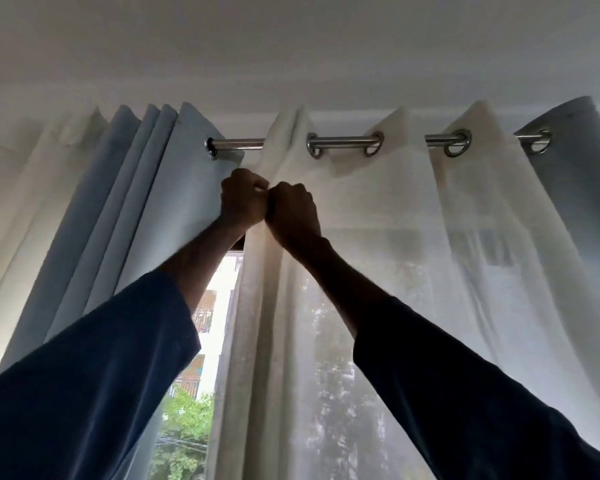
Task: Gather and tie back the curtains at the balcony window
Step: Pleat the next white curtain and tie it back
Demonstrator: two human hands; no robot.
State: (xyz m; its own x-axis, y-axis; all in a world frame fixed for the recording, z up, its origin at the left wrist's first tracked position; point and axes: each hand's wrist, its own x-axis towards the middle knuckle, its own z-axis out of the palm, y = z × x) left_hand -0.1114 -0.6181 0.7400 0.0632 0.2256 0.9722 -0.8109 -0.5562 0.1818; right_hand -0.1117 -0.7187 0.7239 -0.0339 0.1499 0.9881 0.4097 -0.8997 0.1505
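- The sheer white curtain (378, 209) hangs by metal rings on a steel rod (343, 141) just under the white ceiling (291, 46); the blue curtain (146, 188) is bunched in folds to its left; a strip of window (219, 306) shows between them.
- Their meeting edges lie at the fists, just below the rod.
- The left hand (244, 199) and right hand (293, 211) touch knuckle to knuckle; the left's fingers are curled tight on the blue curtain's edge, the right's on the sheer fold.

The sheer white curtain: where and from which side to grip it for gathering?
Grip the sheer white curtain at its free edge, high under the rod, from the room side: its rings hang there, so a pull likely slides them.
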